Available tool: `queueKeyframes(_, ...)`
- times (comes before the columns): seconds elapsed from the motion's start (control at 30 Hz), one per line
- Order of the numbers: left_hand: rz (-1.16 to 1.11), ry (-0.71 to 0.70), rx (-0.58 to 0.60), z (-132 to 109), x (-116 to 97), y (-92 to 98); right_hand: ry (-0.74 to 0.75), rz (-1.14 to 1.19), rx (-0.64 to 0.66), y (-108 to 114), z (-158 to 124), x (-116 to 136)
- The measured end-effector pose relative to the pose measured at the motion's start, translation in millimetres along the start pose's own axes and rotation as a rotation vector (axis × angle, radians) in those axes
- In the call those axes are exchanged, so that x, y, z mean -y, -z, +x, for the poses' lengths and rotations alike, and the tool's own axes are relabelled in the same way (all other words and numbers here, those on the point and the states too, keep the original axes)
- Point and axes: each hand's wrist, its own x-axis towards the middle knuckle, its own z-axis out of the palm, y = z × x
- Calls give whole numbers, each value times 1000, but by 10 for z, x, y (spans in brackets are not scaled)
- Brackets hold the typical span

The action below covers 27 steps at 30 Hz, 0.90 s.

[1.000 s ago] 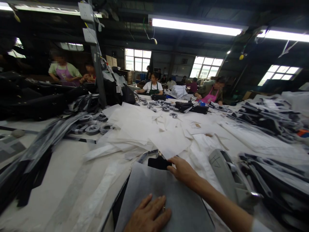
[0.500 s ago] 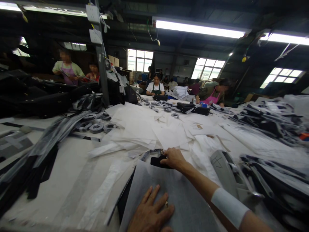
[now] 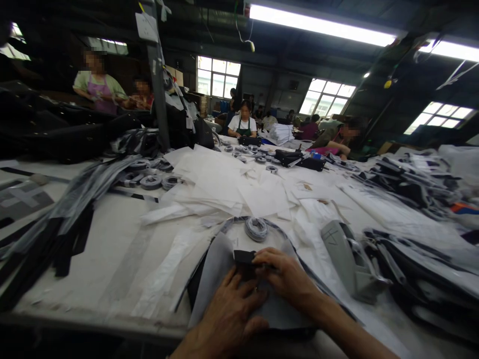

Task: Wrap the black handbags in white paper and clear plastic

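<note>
Just in front of me lies a dark bag [image 3: 193, 285], with a translucent white paper sheet [image 3: 214, 264] over it. My left hand [image 3: 234, 309] rests on the sheet, palm down with fingers stretched out. My right hand [image 3: 286, 276] has its fingers curled on a black tab [image 3: 243, 257], close to the left fingertips. How the tab joins the bag is hidden under the hands. A plastic-wrapped strap [image 3: 276, 224] arches around the bag's far end. Within that arch, beyond my right hand, sits a wrapped coiled strap [image 3: 256, 229].
A grey tape dispenser [image 3: 346, 267] and stacked black bags [image 3: 415, 279] stand at right. White paper sheets [image 3: 209, 179] spread ahead. Long wrapped straps [image 3: 93, 199] lie left, near a metal post [image 3: 157, 94]. Co-workers [image 3: 242, 122] sit across the table, whose front edge [image 3: 93, 319] shows below.
My right hand has drawn the black tab nearer to me and to my left hand. The coiled strap behind it has come into sight. The view has tilted slightly downward.
</note>
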Motion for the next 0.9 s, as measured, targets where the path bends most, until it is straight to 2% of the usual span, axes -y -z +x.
queueKeyframes(0.07, -18, -9, -8, 1, -5, 7, 60, -123, -23, -98, -122, -35)
queueKeyframes(0.13, -14, -9, -6, -8, -1, 12, 61, -246, -76, -127, -101, -72)
queueKeyframes(0.27, -64, 40, 75, -39, 18, 68, 10, -482, -312, 30, 221, -2)
queueKeyframes(0.33, -156, 89, 133, -45, 37, 112, 25, -523, -366, 106, 341, 80)
queueKeyframes(0.37, -214, 134, 147, -45, 53, 130, 33, -512, -328, 113, 362, 110)
queueKeyframes(0.43, -346, 263, 130, -33, 96, 151, 32, -483, -147, 48, 323, 120)
queueKeyframes(0.5, -479, 386, 72, -12, 147, 160, 9, -486, 33, -93, 217, 55)
queueKeyframes(0.53, -524, 426, 44, 1, 171, 165, -7, -502, 79, -174, 157, 4)
queueKeyframes(0.6, -512, 451, 33, 31, 209, 189, -32, -539, 87, -318, 56, -110)
queueKeyframes(0.7, -275, 370, 141, 110, 251, 263, -44, -576, 16, -438, -17, -246)
queueKeyframes(0.8, -73, 245, 241, 284, 301, 323, -47, -557, -30, -460, -22, -320)
queueKeyframes(0.9, 63, 221, 249, 505, 343, 282, -37, -509, -58, -457, -14, -353)
